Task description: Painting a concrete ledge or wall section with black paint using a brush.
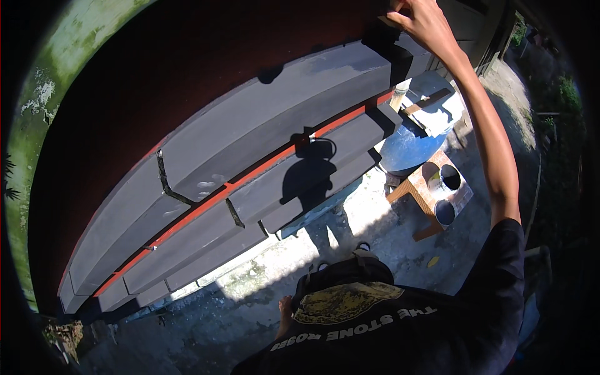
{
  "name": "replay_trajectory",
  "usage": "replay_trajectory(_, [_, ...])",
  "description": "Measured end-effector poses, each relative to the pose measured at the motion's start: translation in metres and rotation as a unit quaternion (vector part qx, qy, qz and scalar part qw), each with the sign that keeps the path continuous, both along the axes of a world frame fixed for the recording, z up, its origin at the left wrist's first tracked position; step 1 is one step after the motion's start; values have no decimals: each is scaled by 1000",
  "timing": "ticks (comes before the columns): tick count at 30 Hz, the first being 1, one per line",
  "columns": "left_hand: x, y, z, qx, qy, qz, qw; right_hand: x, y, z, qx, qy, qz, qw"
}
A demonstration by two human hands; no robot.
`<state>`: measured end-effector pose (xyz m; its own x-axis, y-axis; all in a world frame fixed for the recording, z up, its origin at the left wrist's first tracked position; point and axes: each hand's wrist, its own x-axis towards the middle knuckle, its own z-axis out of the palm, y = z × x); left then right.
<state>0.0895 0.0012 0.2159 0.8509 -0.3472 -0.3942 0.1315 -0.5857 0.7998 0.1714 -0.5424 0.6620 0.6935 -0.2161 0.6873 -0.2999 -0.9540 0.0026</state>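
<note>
My right arm reaches up to the far right. There my right hand [422, 24] is closed, fingers bent together, against the dark wall above a grey stepped ledge [281, 94]. Something small and pale shows at the fingertips, but deep shade hides its kind. Low beside my body hangs my left hand [285, 306], only partly visible past the dark shirt; its fingers cannot be made out. Grey coating covers the ledge's tiers, with a red stripe [262, 164] running between them. Dark gaps cross the tiers, and my shadow falls on them.
A blue drum [406, 150] stands right of the ledge, with a wooden piece [428, 100] and white material on top. Nearer, an orange-brown stool [412, 187] carries round containers [450, 177]. A mossy green wall [69, 50] rises at left; below lies a concrete floor [400, 250].
</note>
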Motion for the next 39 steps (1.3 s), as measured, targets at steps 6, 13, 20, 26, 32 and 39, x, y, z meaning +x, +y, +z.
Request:
replay_trajectory(6, [-17, 88, -161, -17, -46, -11, 999, -17, 87, 3, -76, 14, 95, 992])
replay_trajectory(13, [-26, 102, -198, -35, -63, 17, 997, 2, 145, 24, 76, 18, 426, 901])
replay_trajectory(20, [-30, 99, -229, -55, -78, 31, 995, -75, 28, 28, 0, 95, 198, 976])
replay_trajectory(26, [-38, 105, -207, -1, -52, 15, 999, -83, 17, 26, -98, 85, 81, 988])
replay_trajectory(32, [-41, 103, -178, 66, -25, -17, 997, -19, 128, -7, -120, -33, 252, 960])
replay_trajectory(39, [-27, 97, -180, 135, -2, -68, 989, -6, 148, 1, -11, -8, 424, 906])
